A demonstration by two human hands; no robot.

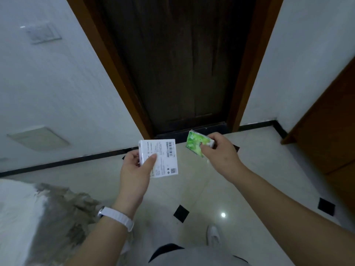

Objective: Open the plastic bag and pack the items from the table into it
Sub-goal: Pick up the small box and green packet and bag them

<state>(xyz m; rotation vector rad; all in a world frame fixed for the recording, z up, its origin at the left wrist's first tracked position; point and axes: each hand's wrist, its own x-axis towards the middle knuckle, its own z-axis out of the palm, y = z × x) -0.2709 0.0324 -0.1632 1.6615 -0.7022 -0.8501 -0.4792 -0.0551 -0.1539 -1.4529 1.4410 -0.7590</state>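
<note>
My left hand [135,170] grips a flat white box [165,153] with barcodes and small print on its face, thumb across the front. A green and white tissue pack [196,143] is pinched by its right end in my right hand [221,152]. Both items are held up in front of me, a short gap between them, above the tiled floor. No plastic bag and no table can be seen in this view.
A dark wooden door [178,64] in a brown frame stands straight ahead. White walls flank it. A wooden cabinet [330,131] is at the right. A white and grey fluffy cover [38,217] lies at the lower left. My shoe [213,234] is on the glossy floor.
</note>
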